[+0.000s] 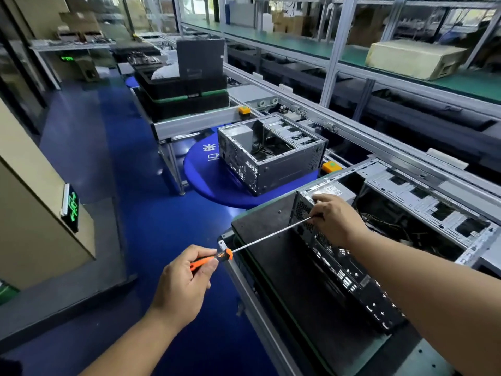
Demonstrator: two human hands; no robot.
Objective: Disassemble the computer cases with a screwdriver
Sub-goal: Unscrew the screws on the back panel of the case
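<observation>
The orange-handled screwdriver [260,238] is gripped by the left hand [184,283]; its tip is pinched by the right hand [334,218] against the computer case [349,270].

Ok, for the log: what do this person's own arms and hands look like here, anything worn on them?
Both are bare. The left hand and the right hand carry no gloves, and no rings, watch or wrist strap show. No sleeve covers either forearm as far as the frame edge. No markings or cables show on them.
</observation>
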